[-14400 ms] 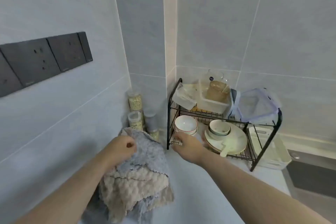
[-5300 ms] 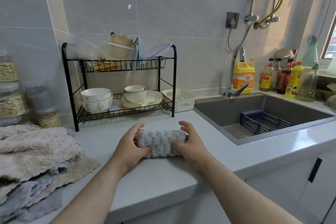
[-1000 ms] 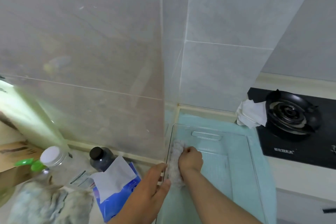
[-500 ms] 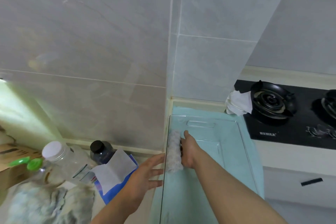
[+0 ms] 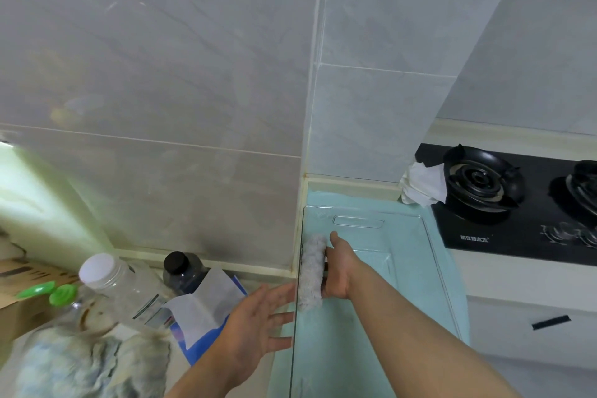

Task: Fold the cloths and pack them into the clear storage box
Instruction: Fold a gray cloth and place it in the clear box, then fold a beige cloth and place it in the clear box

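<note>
The clear storage box (image 5: 403, 226) sits on a pale green mat by the wall corner. A rolled grey cloth (image 5: 311, 271) stands along the box's left inner wall. My right hand (image 5: 339, 268) reaches into the box and presses against the right side of the roll, fingers around it. Outside the box's left wall hovers my left hand (image 5: 255, 329), fingers spread, holding nothing. A heap of unfolded grey and beige cloths (image 5: 80, 365) lies at the lower left.
Left of the box stand a clear jar with a white lid (image 5: 113, 284), a dark-capped bottle (image 5: 181, 271) and a blue tissue pack (image 5: 206, 313). A black gas hob (image 5: 517, 200) with a crumpled white rag (image 5: 420, 184) lies to the right.
The rolled cloth has been carried from the counter by the sink into the box. In the last second my left hand drew back from the box wall and spread open; my right stays on the roll.
</note>
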A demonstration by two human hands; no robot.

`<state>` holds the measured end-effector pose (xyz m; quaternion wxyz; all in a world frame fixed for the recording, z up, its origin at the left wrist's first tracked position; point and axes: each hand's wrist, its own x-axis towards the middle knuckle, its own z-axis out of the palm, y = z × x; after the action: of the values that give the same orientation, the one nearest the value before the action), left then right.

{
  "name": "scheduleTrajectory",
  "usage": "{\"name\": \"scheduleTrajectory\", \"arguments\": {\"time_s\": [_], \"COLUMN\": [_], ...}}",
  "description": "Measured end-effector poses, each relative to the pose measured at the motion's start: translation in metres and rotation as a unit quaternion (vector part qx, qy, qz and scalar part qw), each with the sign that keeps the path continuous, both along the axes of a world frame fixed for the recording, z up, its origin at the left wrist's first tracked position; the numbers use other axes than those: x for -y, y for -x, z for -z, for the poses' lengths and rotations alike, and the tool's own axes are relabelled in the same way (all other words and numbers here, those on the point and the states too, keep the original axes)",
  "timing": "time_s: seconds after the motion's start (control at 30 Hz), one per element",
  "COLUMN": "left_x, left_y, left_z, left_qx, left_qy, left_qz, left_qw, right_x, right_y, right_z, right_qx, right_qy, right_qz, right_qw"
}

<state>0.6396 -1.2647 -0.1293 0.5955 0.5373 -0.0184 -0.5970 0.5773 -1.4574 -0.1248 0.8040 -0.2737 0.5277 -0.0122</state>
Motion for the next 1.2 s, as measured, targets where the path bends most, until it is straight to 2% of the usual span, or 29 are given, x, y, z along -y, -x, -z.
{"name": "scheduleTrajectory", "arguments": {"time_s": [0.1, 0.27, 0.4, 0.5, 0.63, 0.73, 0.8, 0.87, 1.03, 1.2], "left_x": [0.0, -0.004, -0.011, -0.017, -0.037, -0.052, -0.073, -0.086, -0.117, -0.166], "left_y": [0.0, -0.002, -0.004, -0.003, 0.0, -0.009, -0.006, 0.006, 0.093, 0.191], "left_z": [-0.003, -0.013, -0.023, -0.037, -0.06, -0.071, -0.073, -0.083, -0.131, -0.141], "left_qx": [0.0, 0.022, 0.056, 0.056, 0.067, 0.14, 0.183, 0.247, 0.336, 0.376], "left_qy": [-0.003, -0.04, -0.048, -0.038, -0.011, -0.056, -0.099, -0.109, -0.049, -0.073], "left_qz": [-0.007, -0.012, -0.044, -0.098, -0.206, -0.23, -0.262, -0.296, -0.417, -0.468], "left_qw": [1.0, 0.999, 0.996, 0.993, 0.976, 0.962, 0.942, 0.916, 0.843, 0.796], "right_x": [-0.009, -0.007, -0.006, -0.011, -0.018, -0.027, -0.036, -0.047, -0.084, -0.144], "right_y": [-0.007, -0.003, -0.001, 0.007, 0.029, 0.041, 0.042, 0.043, 0.059, 0.103], "right_z": [0.001, -0.005, -0.011, -0.017, -0.028, -0.045, -0.064, -0.088, -0.147, -0.173], "right_qx": [-0.004, -0.075, -0.07, -0.065, -0.062, -0.008, 0.061, 0.145, 0.281, 0.365], "right_qy": [0.042, 0.114, 0.129, 0.146, 0.266, 0.365, 0.434, 0.458, 0.417, 0.365], "right_qz": [0.013, -0.069, -0.103, -0.126, -0.172, -0.171, -0.191, -0.227, -0.379, -0.46], "right_qw": [0.999, 0.988, 0.984, 0.979, 0.947, 0.915, 0.878, 0.847, 0.777, 0.722]}}
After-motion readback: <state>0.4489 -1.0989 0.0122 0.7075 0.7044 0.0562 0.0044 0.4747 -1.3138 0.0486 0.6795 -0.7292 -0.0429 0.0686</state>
